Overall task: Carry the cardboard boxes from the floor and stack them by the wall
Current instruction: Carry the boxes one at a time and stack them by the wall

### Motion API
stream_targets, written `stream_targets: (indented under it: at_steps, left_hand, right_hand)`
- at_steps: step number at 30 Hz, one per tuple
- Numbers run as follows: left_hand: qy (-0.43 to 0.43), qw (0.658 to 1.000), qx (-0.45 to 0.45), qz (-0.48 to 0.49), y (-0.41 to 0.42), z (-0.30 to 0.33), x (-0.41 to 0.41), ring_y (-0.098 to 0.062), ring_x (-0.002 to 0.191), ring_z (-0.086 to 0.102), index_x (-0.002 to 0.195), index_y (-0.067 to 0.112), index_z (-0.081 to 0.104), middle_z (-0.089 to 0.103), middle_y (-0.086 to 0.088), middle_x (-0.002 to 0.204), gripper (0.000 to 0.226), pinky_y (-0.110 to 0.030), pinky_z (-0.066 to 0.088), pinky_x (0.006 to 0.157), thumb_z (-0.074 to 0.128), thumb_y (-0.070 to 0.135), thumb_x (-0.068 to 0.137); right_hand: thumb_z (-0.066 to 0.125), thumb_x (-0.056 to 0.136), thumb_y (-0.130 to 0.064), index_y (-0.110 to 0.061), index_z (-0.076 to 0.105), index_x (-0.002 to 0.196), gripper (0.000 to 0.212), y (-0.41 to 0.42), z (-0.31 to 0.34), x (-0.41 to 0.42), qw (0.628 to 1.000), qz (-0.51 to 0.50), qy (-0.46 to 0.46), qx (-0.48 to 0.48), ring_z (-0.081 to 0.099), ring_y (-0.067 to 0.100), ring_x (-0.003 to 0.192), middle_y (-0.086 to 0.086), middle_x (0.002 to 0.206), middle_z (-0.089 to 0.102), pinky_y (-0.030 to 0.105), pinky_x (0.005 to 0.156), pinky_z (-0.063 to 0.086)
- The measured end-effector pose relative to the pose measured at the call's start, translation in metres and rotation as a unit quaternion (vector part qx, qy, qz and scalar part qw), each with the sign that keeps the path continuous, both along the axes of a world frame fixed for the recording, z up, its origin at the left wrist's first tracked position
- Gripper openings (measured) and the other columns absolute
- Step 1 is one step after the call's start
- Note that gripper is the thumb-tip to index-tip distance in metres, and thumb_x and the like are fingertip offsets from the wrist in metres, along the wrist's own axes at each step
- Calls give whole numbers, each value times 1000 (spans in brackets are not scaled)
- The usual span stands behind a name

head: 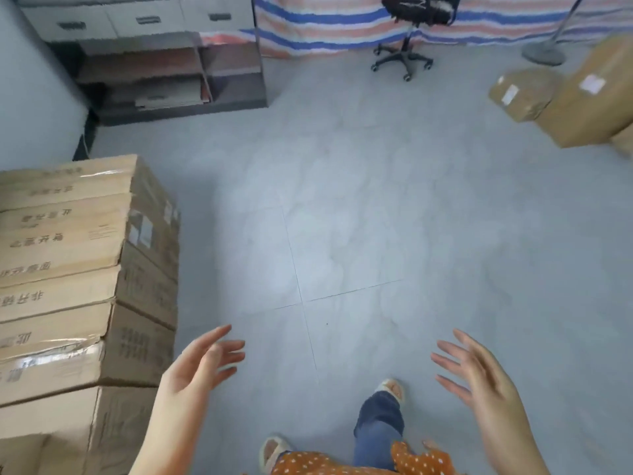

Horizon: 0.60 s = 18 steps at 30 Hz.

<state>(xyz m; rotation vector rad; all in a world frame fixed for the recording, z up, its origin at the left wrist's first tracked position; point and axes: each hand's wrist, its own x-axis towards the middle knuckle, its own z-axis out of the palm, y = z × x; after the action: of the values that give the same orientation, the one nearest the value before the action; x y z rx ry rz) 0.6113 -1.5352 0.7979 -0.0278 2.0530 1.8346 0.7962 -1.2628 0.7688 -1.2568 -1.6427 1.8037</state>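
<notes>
A tall stack of cardboard boxes (78,269) stands against the wall at the left, several high, with printed sides and taped tops. More cardboard boxes lie on the floor at the far right: a small one (524,94) with white labels and a larger one (596,97) beside it. My left hand (202,365) is held out low in front of me, fingers spread and holding nothing, just right of the stack. My right hand (479,375) is likewise spread and holds nothing, over bare floor.
A grey shelf unit (164,63) with drawers stands at the back left. A black office chair (407,39) and a floor-lamp base (543,53) stand before a striped tarp (325,25). Grey tiled floor (342,217) lies between. My legs and slippers show below.
</notes>
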Motion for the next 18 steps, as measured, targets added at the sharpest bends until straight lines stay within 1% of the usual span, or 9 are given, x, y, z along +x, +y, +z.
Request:
stream_targets:
  at_steps: [4,8,11,13,16,18]
  left_hand:
    - [33,998,7,-47,76,5,-15,-19,84,71,105,18,68,74,-9,94,28,-24,58,72,43,8,99]
    - [51,995,35,-79,181,5,-12,-20,87,71,103,19,69,74,-7,94,28,-25,58,73,43,9,99]
    - [61,987,40,-145,266,9,-5,-18,87,71,103,19,70,74,-5,94,28,-25,58,75,44,8,99]
    - [75,978,38,-191,315,13,0,-16,88,71,102,18,70,74,-3,94,29,-26,57,76,44,6,98]
    - [86,965,34,-244,377,17,4,-11,91,69,101,18,71,74,1,97,31,-26,56,78,44,2,97]
    - [79,959,30,-269,410,16,3,-9,93,69,100,16,71,74,2,98,31,-25,56,78,44,-1,96]
  right_hand:
    - [45,100,-16,-22,58,118,23,64,9,27,997,-69,8,17,68,18,99,1,110,69,24,74,58]
    - [46,99,-14,-16,61,116,23,147,26,58,991,-126,24,45,71,14,90,4,108,70,26,73,59]
    - [45,100,-13,-14,62,114,23,205,38,84,980,-189,43,55,71,16,89,7,107,70,27,71,59]
    - [44,100,-11,-12,62,114,24,237,44,99,972,-221,51,53,71,20,90,8,106,70,27,69,59]
    - [46,99,-10,-11,63,115,24,271,44,112,961,-267,52,48,70,22,95,9,105,71,30,70,60]
    - [47,99,-10,-11,65,112,22,291,40,116,954,-292,46,45,71,21,91,10,103,72,31,71,59]
